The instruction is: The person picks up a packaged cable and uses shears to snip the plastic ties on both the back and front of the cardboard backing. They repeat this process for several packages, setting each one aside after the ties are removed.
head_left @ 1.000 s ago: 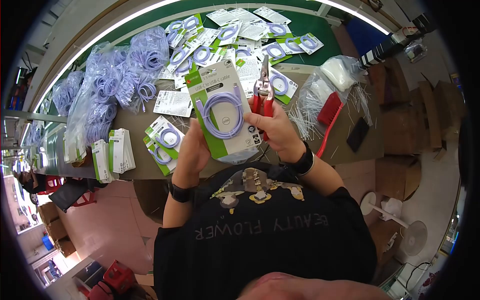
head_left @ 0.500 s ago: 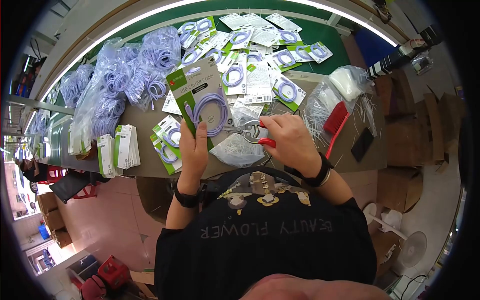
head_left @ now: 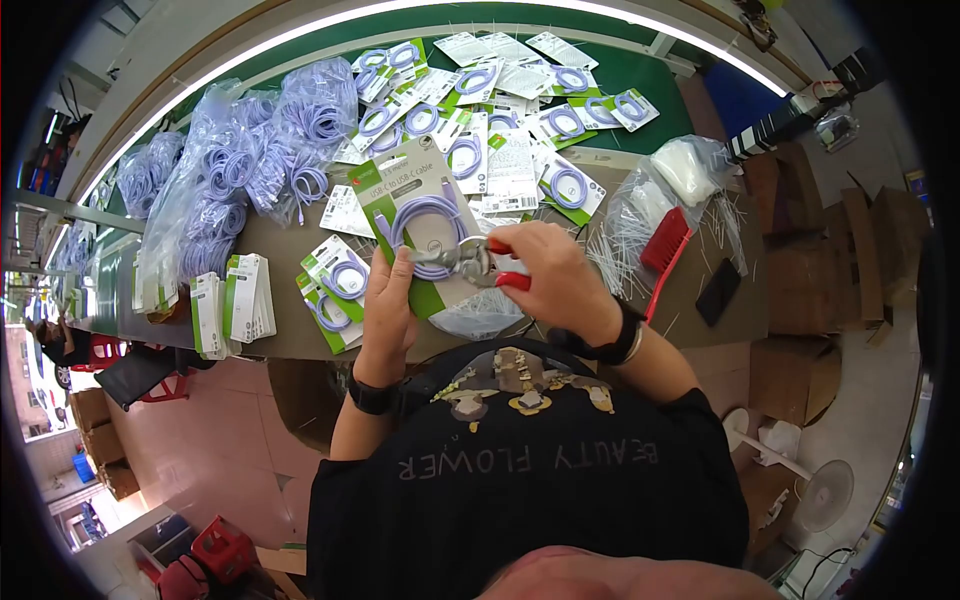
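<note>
Packaging card (head_left: 455,290), printed "USB-C to USB-C cable" and bearing a coiled lilac cable (head_left: 470,222), is held tilted above the table (head_left: 285,240). The left hand (head_left: 388,305) grips the card by its lower left edge, thumb on the front. The right hand (head_left: 560,282), to the right of the card, is wrapped round the red handles of a pair of cutters (head_left: 474,264); their metal head lies across the front of the card, over the lower part of the coil. Whether the blades touch the cable cannot be told. Just left of the card lie two packed cables (head_left: 340,280) on similar cards, and farther left stand some upright cards (head_left: 250,300). Beyond these, also left of the card, are clear bags of lilac cables (head_left: 215,180). Behind the card spreads a loose pile of carded cables (head_left: 510,165). Partly below the card is a clear plastic bag (head_left: 480,318). Well to the right of the card are a red brush (head_left: 668,243), scattered white strips (head_left: 612,262) and a flat black object (head_left: 717,293)
</note>
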Motion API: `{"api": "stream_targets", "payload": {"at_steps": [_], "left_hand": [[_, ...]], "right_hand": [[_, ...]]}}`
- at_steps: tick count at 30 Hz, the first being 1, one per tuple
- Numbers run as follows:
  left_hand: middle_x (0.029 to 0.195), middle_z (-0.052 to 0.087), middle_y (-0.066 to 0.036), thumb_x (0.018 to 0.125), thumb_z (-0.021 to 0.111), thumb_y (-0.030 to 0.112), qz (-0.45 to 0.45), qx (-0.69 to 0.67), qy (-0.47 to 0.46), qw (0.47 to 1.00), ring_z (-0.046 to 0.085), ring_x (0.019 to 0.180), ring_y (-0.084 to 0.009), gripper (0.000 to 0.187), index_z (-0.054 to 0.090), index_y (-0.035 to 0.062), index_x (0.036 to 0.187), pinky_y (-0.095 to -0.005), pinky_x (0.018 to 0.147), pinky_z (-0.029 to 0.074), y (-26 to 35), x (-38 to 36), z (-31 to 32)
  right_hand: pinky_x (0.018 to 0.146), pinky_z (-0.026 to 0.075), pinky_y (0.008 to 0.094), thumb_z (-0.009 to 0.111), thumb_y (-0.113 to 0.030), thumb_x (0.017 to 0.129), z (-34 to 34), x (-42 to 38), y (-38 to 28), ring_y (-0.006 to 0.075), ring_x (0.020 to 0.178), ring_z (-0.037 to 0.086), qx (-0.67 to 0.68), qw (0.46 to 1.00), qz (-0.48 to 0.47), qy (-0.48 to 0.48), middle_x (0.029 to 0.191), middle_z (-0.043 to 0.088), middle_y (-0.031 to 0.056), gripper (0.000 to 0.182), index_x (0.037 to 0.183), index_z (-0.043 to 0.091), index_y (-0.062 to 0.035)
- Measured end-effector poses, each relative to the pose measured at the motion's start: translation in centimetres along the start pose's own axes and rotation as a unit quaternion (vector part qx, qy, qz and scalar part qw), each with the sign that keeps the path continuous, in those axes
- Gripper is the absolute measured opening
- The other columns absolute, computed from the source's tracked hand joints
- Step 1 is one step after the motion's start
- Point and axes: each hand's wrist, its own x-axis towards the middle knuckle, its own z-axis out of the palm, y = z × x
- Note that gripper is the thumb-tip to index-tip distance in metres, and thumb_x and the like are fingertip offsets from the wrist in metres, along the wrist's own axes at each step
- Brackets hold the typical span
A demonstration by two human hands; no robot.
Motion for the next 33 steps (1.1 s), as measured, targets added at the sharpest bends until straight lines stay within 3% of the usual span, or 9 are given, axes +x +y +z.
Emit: {"api": "stream_targets", "payload": {"at_steps": [2, 7, 9, 11, 14, 18, 21, 29, 33], "left_hand": [[0.117, 0.053, -0.009, 0.096, 0.048, 0.011, -0.027, -0.036, -0.015, 0.999, 0.057, 0.099, -0.0158, 0.037, 0.038, 0.0020, 0.130, -0.0285, 0.085, 0.047, 0.1, 0.0, 0.3], [0.115, 0.054, -0.009, 0.096, 0.048, 0.011, -0.021, 0.055, -0.003, 0.998, 0.055, 0.102, -0.0153, 0.037, 0.037, 0.0007, 0.130, -0.0295, 0.088, 0.046, -0.4, -0.1, 0.1], [0.116, 0.054, -0.009, 0.095, 0.048, 0.010, 0.008, 0.120, 0.012, 0.993, 0.055, 0.104, -0.0155, 0.037, 0.037, 0.0006, 0.130, -0.0303, 0.089, 0.046, -0.9, -0.2, -0.8], [0.116, 0.054, -0.009, 0.095, 0.048, 0.010, 0.035, 0.096, 0.032, 0.994, 0.055, 0.105, -0.0157, 0.037, 0.038, 0.0007, 0.130, -0.0302, 0.089, 0.046, -1.2, 0.0, -1.9], [0.115, 0.055, -0.009, 0.095, 0.048, 0.009, 0.088, 0.055, 0.062, 0.993, 0.055, 0.106, -0.0160, 0.036, 0.038, 0.0007, 0.129, -0.0299, 0.088, 0.047, -0.2, 0.1, -3.7], [0.115, 0.054, -0.009, 0.094, 0.049, 0.007, -0.027, 0.021, 0.013, 0.999, 0.054, 0.104, -0.0150, 0.035, 0.040, 0.0004, 0.127, -0.0284, 0.088, 0.046, 1.2, -0.6, -4.0], [0.118, 0.053, -0.009, 0.092, 0.050, 0.008, -0.072, 0.114, -0.053, 0.989, 0.054, 0.105, -0.0151, 0.038, 0.041, 0.0000, 0.128, -0.0282, 0.089, 0.045, 0.1, -1.5, -2.8], [0.118, 0.052, -0.009, 0.090, 0.053, 0.010, -0.079, 0.166, -0.054, 0.981, 0.053, 0.105, -0.0137, 0.042, 0.042, 0.0006, 0.129, -0.0273, 0.088, 0.045, -1.9, -1.1, -3.3], [0.117, 0.054, -0.010, 0.090, 0.049, 0.008, -0.044, 0.252, -0.031, 0.966, 0.054, 0.104, -0.0143, 0.039, 0.042, -0.0002, 0.127, -0.0278, 0.088, 0.046, -3.9, -0.4, -8.2]], "right_hand": [[0.068, 0.046, 0.0367, 0.070, -0.009, 0.067, 0.6, 0.7, -1.2, 0.0292, 0.074, 0.060, -0.039, 0.993, -0.093, 0.055, 0.083, 0.061, 0.0105, 0.038, 0.102, 0.057, -0.0064], [0.070, 0.046, 0.0382, 0.070, -0.007, 0.067, 3.5, 0.6, -0.6, 0.0297, 0.077, 0.059, -0.073, 0.989, -0.116, 0.059, 0.085, 0.061, 0.0111, 0.037, 0.102, 0.056, -0.0059], [0.072, 0.046, 0.0387, 0.071, -0.008, 0.067, 4.4, 0.6, 0.1, 0.0303, 0.079, 0.059, -0.071, 0.992, -0.087, 0.061, 0.085, 0.061, 0.0115, 0.039, 0.103, 0.056, -0.0051], [0.073, 0.046, 0.0390, 0.071, -0.008, 0.067, 4.7, 0.7, 0.6, 0.0307, 0.080, 0.059, -0.066, 0.993, -0.079, 0.056, 0.085, 0.061, 0.0118, 0.040, 0.103, 0.056, -0.0048], [0.080, 0.045, 0.0394, 0.075, -0.014, 0.065, 4.1, 0.7, 1.7, 0.0316, 0.093, 0.058, -0.055, 0.998, -0.007, 0.011, 0.099, 0.061, 0.0136, 0.045, 0.104, 0.055, -0.0043], [0.088, 0.043, 0.0404, 0.078, -0.020, 0.064, 3.5, 1.7, 0.8, 0.0317, 0.108, 0.054, -0.030, 0.996, -0.078, 0.034, 0.115, 0.057, 0.0145, 0.052, 0.106, 0.054, -0.0046], [0.091, 0.040, 0.0409, 0.079, -0.023, 0.063, 4.0, 2.0, -0.3, 0.0315, 0.116, 0.050, -0.045, 0.992, -0.113, -0.020, 0.123, 0.053, 0.0146, 0.055, 0.108, 0.053, -0.0052], [0.095, 0.039, 0.0410, 0.080, -0.025, 0.064, 5.7, 1.3, 1.7, 0.0316, 0.120, 0.047, -0.041, 0.985, -0.140, -0.091, 0.127, 0.050, 0.0155, 0.057, 0.109, 0.052, -0.0054], [0.098, 0.038, 0.0416, 0.079, -0.026, 0.067, 6.2, 1.0, 2.4, 0.0327, 0.118, 0.049, 0.034, 0.992, -0.109, -0.055, 0.125, 0.052, 0.0152, 0.055, 0.111, 0.052, -0.0044]]}}
